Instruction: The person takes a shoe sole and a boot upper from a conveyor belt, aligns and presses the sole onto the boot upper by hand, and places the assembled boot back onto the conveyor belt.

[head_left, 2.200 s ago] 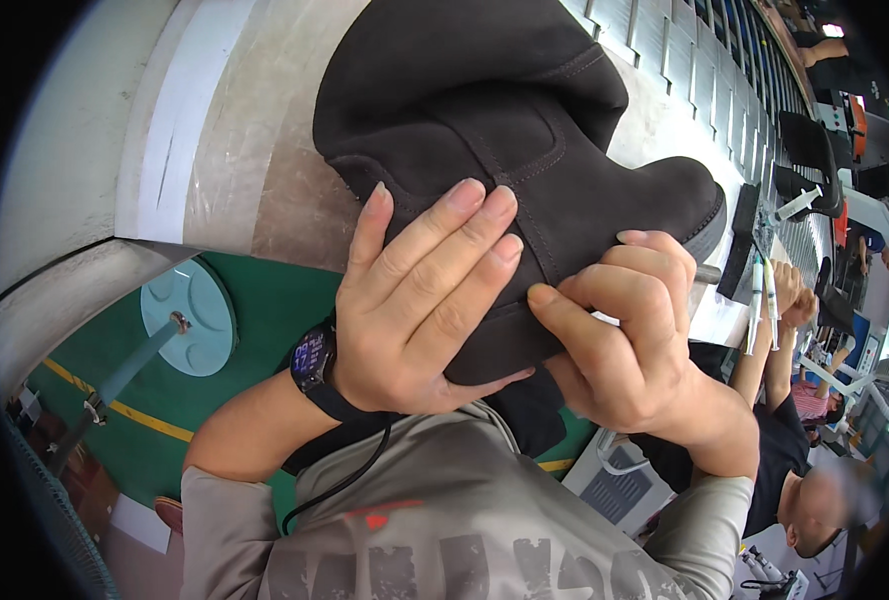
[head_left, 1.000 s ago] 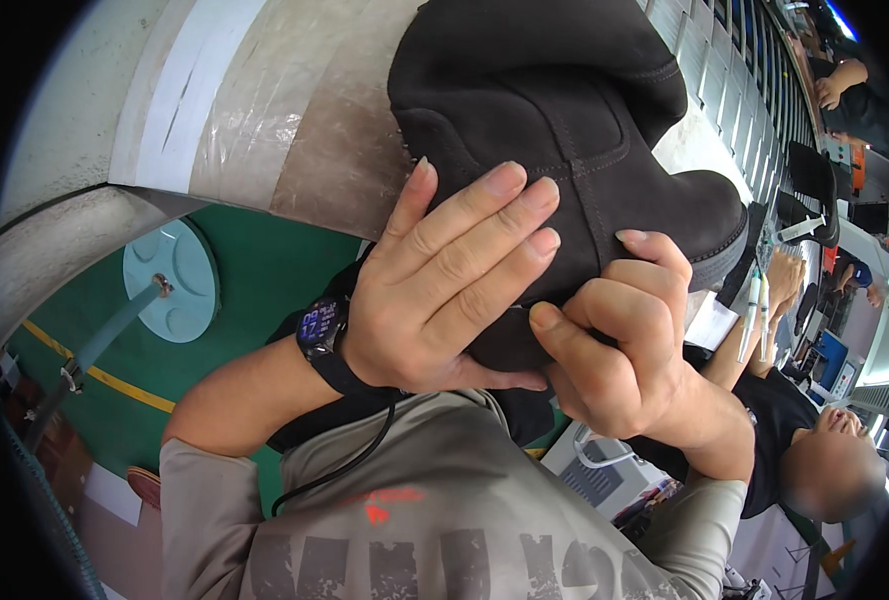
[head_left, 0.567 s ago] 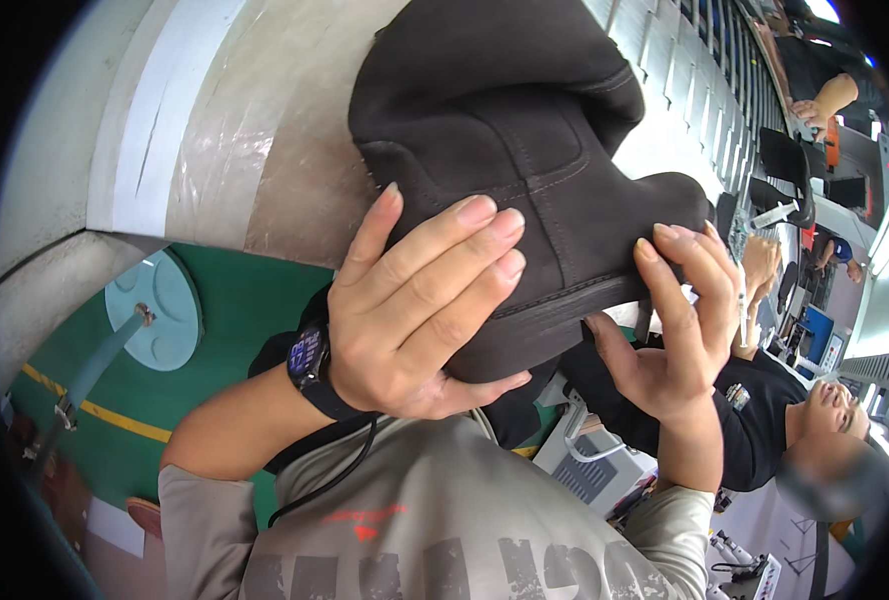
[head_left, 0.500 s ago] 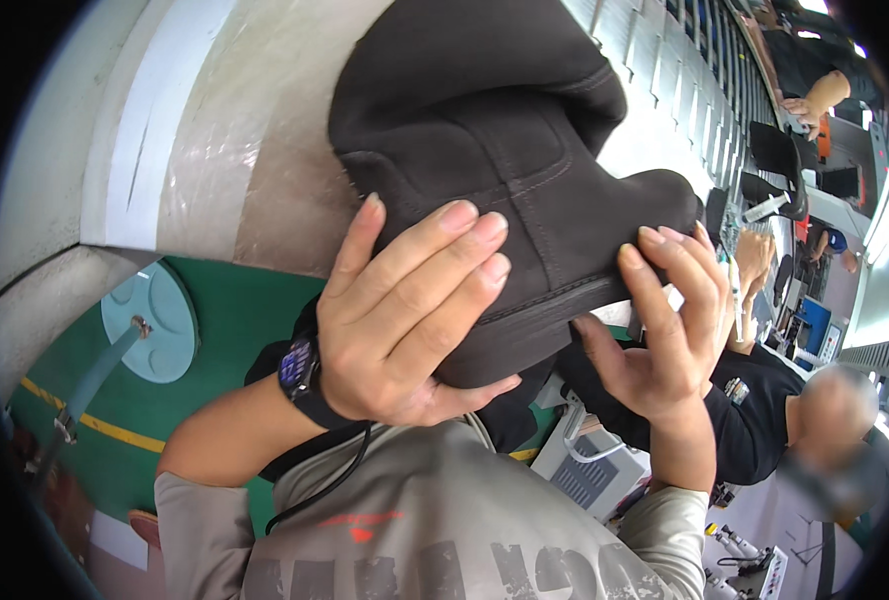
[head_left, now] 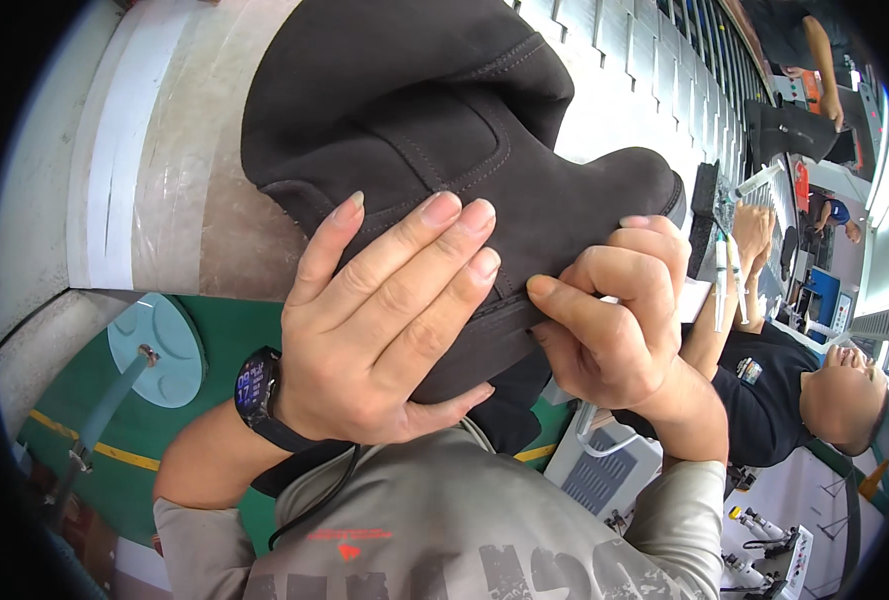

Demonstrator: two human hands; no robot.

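Note:
A dark brown boot with stitched seams lies on its side before me, its shaft toward the upper left and its toe to the right. My left hand holds the heel end: its fingers stretch over the boot's side while the thumb passes below the sole. At the sole edge, toward the middle of the boot, my right hand is closed, thumb and forefinger pinched against the seam. Whether something small sits in that pinch cannot be made out. The boot's underside is hidden.
A slatted metal conveyor runs beyond the boot, next to a tape-covered surface. At right a co-worker's hand is near syringe-like dispensers. A round blue stool stands on the green floor at left.
The boot and my left hand have shifted a little left. My right hand has moved left from near the toe along the sole edge, its fingers curling from spread into a pinch.

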